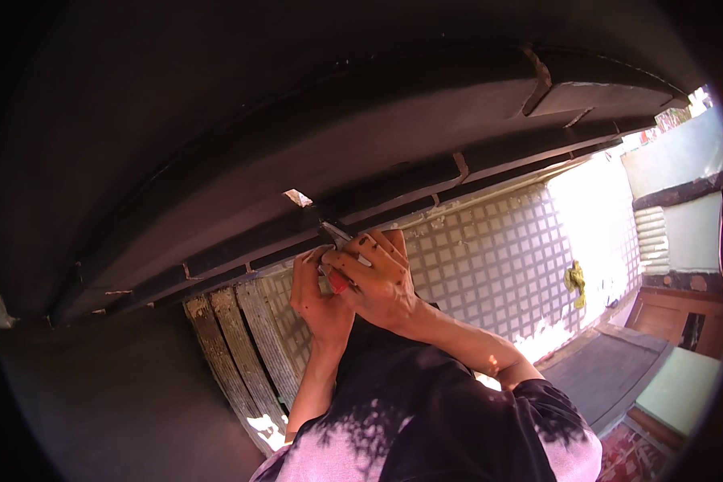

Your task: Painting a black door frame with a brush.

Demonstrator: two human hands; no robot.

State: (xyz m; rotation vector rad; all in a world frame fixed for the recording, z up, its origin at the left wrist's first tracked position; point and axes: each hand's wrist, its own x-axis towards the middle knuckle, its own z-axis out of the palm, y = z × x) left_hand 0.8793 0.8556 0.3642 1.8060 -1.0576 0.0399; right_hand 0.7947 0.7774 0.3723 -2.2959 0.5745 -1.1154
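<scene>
In front of my chest, both hands are drawn close together below a dark ledge. My left hand (317,305) is closed, its fingers curled by a small tool with a red part (339,281). From the same side my right hand (381,277) closes over it, fingers bent and marked with dark smears. A grey metal piece (335,233) sticks out above the fingers toward the dark ledge (394,132). My fingers hide most of the tool, so its exact kind does not show. A small bright patch (299,198) shows on the ledge just beyond.
Long dark stepped bands with pale cracks or seams run across the upper view. Below lies a grid-patterned tile floor (474,257), with a yellow crumpled thing (575,281) on it. Ridged wooden planks (245,345) lie at left. A dark flat-topped piece (602,365) stands at right beside a pale green panel (679,390).
</scene>
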